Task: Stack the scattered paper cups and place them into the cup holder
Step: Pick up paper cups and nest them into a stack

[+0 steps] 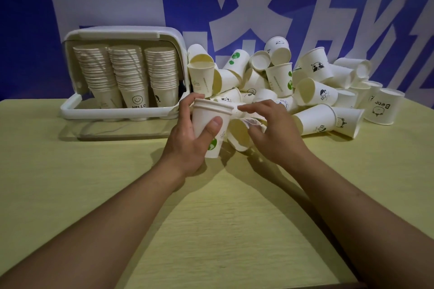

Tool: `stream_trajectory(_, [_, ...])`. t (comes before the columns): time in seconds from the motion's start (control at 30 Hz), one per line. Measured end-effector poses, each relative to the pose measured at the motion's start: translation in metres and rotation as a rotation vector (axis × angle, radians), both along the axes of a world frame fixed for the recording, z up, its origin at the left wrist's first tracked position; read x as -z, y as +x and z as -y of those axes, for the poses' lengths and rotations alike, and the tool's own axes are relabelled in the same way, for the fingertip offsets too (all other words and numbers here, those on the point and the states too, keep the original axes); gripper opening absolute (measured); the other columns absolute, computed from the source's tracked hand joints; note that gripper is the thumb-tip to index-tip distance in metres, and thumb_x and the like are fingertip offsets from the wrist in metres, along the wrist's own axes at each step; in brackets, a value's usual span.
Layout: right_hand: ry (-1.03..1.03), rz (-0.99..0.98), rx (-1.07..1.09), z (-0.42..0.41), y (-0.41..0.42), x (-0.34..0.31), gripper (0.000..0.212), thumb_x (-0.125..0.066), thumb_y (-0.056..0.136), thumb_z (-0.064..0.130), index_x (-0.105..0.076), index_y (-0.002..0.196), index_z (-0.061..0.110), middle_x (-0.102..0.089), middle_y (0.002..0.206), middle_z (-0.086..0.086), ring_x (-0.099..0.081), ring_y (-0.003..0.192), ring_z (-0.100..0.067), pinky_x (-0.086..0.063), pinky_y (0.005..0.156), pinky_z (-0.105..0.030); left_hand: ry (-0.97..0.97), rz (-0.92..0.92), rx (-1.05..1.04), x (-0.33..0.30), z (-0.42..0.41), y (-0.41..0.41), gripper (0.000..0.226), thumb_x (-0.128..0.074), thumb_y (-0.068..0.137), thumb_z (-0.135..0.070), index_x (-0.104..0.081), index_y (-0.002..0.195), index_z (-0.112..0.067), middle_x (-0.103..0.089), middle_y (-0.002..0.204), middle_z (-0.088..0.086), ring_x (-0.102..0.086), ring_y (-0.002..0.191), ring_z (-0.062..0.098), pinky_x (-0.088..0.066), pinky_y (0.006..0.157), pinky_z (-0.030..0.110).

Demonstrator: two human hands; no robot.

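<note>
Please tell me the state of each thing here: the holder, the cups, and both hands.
cup holder: lid open, three tall stacks inside.
held cups: upright, nested, gripped by the left hand.
right hand: fingers reaching over a cup on its side; grip unclear.
loose cups: piled, most tipped over.
table: carries everything.

A table point(94, 195) with a pale yellow-green top and a fine wood grain fills the near and middle part of the view. Its far edge runs from left to right, just in front of a wall point(23, 30). The wall is deep blue and carries very large white characters point(234, 7), which are cut off at the top and at the right side. Soft shadows lie on the table top. At the near right corner a dark edge of the table shows.
</note>
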State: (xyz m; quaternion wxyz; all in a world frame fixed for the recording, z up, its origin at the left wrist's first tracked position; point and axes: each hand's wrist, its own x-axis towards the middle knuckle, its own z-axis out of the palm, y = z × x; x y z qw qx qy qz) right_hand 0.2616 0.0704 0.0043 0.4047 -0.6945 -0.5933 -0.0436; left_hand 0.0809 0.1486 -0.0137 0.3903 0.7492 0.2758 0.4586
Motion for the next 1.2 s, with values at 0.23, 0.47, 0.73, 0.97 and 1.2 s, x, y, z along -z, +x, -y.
stream_trajectory(0.23, [-0.335, 0.295, 0.076, 0.001, 0.008, -0.001, 0.069, -0.060, 0.089, 0.036, -0.027, 0.149, 0.043, -0.043, 0.146, 0.009, -0.028, 0.142, -0.017, -0.011, 0.119, -0.056, -0.013, -0.050, 0.035, 0.002, 0.000, -0.001, 0.063, -0.057, 0.074, -0.068, -0.034, 0.131, -0.058, -0.062, 0.116, -0.010, -0.068, 0.089, 0.011, -0.060, 0.077, 0.044])
stream_trajectory(0.47, [-0.348, 0.292, 0.001, 0.001, 0.013, 0.000, 0.065, -0.057, 0.090, 0.055, -0.026, 0.147, 0.052, -0.038, 0.126, 0.000, -0.038, 0.119, -0.023, -0.039, 0.101, -0.043, -0.015, -0.067, 0.127, 0.002, 0.005, -0.001, 0.064, -0.062, 0.072, -0.065, -0.037, 0.131, -0.063, -0.062, 0.119, -0.009, -0.067, 0.095, 0.007, -0.058, 0.075, 0.027])
stream_trajectory(0.73, [-0.110, -0.114, -0.034, 0.001, 0.020, -0.001, 0.058, -0.069, 0.084, 0.047, -0.044, 0.135, 0.041, -0.056, 0.119, 0.000, -0.061, 0.100, -0.021, -0.055, 0.079, -0.041, -0.025, -0.078, 0.170, 0.000, 0.008, -0.003, 0.064, -0.062, 0.070, -0.066, -0.042, 0.130, -0.064, -0.063, 0.118, -0.014, -0.065, 0.101, 0.001, -0.059, 0.079, 0.031])
stream_trajectory(0.97, [0.287, -0.490, -0.053, 0.010, 0.009, -0.014, 0.052, -0.066, 0.091, 0.043, -0.040, 0.136, 0.037, -0.053, 0.116, 0.011, -0.063, 0.090, -0.007, -0.056, 0.060, -0.020, -0.014, -0.152, 0.237, -0.001, 0.011, -0.005, 0.065, -0.063, 0.069, -0.066, -0.040, 0.129, -0.069, -0.064, 0.119, -0.013, -0.065, 0.102, 0.001, -0.059, 0.084, 0.034])
stream_trajectory(1.2, [0.340, -0.501, -0.226, 0.011, -0.011, -0.011, 0.048, -0.061, 0.092, 0.046, -0.044, 0.135, 0.034, -0.055, 0.124, 0.007, -0.065, 0.103, -0.012, -0.057, 0.074, -0.024, 0.006, -0.207, 0.283, 0.001, 0.015, -0.001, 0.089, -0.064, 0.068, -0.069, -0.014, 0.142, -0.072, -0.057, 0.130, -0.026, -0.058, 0.115, -0.007, -0.056, 0.094, 0.035])
